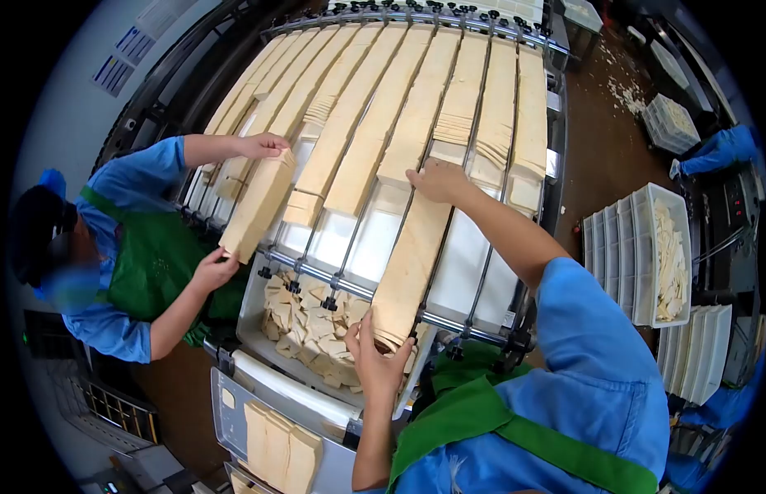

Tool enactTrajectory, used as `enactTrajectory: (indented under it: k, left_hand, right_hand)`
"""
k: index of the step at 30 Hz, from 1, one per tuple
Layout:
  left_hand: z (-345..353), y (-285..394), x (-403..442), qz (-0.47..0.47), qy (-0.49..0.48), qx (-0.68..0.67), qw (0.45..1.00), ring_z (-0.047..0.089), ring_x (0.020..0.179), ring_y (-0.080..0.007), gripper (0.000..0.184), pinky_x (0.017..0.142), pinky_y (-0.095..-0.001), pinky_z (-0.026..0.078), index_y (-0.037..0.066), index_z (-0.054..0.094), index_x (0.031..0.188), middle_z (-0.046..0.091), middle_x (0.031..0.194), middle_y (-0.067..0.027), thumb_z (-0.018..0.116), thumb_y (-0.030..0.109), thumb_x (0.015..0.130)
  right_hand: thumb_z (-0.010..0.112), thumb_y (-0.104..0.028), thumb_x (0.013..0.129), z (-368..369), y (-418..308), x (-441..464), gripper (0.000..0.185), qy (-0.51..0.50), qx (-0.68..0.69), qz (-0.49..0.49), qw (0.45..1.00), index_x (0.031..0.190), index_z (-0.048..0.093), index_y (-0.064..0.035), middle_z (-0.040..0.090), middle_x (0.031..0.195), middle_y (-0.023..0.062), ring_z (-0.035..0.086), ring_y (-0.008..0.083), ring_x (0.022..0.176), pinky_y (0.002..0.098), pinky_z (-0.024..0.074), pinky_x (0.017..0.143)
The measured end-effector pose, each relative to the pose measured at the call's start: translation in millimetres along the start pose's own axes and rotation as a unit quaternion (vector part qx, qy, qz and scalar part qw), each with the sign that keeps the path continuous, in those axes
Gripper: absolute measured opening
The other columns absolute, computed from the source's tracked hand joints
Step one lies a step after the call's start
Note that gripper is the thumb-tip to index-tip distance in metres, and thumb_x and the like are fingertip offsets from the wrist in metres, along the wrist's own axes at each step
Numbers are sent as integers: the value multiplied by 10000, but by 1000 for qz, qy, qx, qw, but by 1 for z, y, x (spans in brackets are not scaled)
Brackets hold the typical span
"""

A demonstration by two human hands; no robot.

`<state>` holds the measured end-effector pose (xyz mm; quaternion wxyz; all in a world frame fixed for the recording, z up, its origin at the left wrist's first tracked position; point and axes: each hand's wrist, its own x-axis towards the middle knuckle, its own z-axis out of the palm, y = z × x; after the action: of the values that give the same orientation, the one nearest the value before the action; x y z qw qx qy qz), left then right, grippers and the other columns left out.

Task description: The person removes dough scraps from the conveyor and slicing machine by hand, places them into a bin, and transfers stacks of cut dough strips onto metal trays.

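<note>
A long stack of pale, flat sheets (412, 259) lies in a lane between metal rods. My left hand (378, 360) grips its near end, thumb and fingers around the bottom edge. At its far end, my right hand (439, 180) is closed over the top of the stack. Similar long stacks (383, 99) fill the neighbouring lanes of the rack, some with slanted, loosened sheets. Below the rack's front bar (354, 288), near my left hand, a white bin (251, 309) holds broken pieces.
At the left, a co-worker in blue and green (144, 222) holds another stack (262, 202) in both hands. White crates (638, 255) of scraps stand at the right. Further stacked sheets (280, 445) lie below the bin. Another person's blue sleeve (720, 151) shows at the far right.
</note>
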<state>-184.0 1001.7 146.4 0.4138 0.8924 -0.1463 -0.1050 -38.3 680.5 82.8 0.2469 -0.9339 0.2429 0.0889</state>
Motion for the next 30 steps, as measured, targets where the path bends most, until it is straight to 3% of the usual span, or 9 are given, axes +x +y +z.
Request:
enactTrajectory:
  k: [3,5,12,17,20,24,27,28,30]
  left_hand:
    - [10,1,13,11,-3,-3,1000,480,1019,-236,815,801,-306,463,53,409,1345,386,1191,-134,806,65,634]
    - [19,4,20,14,-6,4,1000,478,995,-220,798,790,-293,452,51,419,1339,390,1185,-125,802,61,639]
    - [31,2,33,-27,-22,-46,998,456,954,-186,751,792,-272,422,55,438,1325,393,1172,-110,785,46,658]
    - [47,6,51,-3,-28,-50,998,462,1013,-225,721,856,-300,422,48,431,1329,388,1205,-131,755,23,686]
    - [61,-14,63,50,-77,3,996,401,1203,-307,697,980,-372,383,48,386,1362,291,1379,-195,690,-11,737]
    - [51,-28,52,37,-82,-44,995,436,1192,-354,702,882,-346,454,78,331,1403,268,1394,-253,654,26,781]
    - [46,-43,43,54,49,-80,994,452,1169,-316,605,869,-311,465,13,426,1302,364,1320,-216,487,-107,712]
    - [47,-27,36,-37,117,-221,968,463,1151,-292,569,940,-333,423,-14,473,1224,435,1245,-186,433,-129,668]
    - [38,-37,24,-46,154,-216,963,459,1156,-277,563,961,-337,406,-17,466,1226,443,1241,-173,433,-126,674]
  right_hand:
    - [313,-487,937,7,4,-1,653,67,-31,-1,997,1223,461,81,427,1330,299,373,418,1266,467,287,1036]
    - [372,-460,920,15,11,5,613,192,-98,-5,976,1212,481,67,452,1296,284,398,378,1238,452,272,1027]
    - [488,-404,877,12,18,4,517,236,-88,-44,967,1166,527,22,474,1212,204,445,320,1113,469,258,991]
    - [542,-387,851,13,23,9,476,435,-94,-58,894,1177,534,-39,428,1303,143,301,319,1288,526,197,1048]
    - [623,-345,808,-11,34,-21,474,322,-51,-8,945,1184,548,-65,391,1359,143,237,326,1340,546,147,1078]
    - [684,-267,758,-37,77,-56,432,194,-165,63,965,1130,589,-71,336,1420,142,226,331,1350,565,139,1075]
    - [714,-198,688,-33,102,-44,332,235,-179,43,954,988,655,-67,287,1470,101,222,316,1361,566,146,1073]
    - [723,-205,673,-40,102,-42,319,203,-225,12,953,950,656,-61,265,1482,91,217,296,1364,575,160,1063]
    - [732,-211,658,-47,104,-36,308,168,-272,-20,947,913,656,-56,242,1494,80,213,275,1368,584,174,1054]
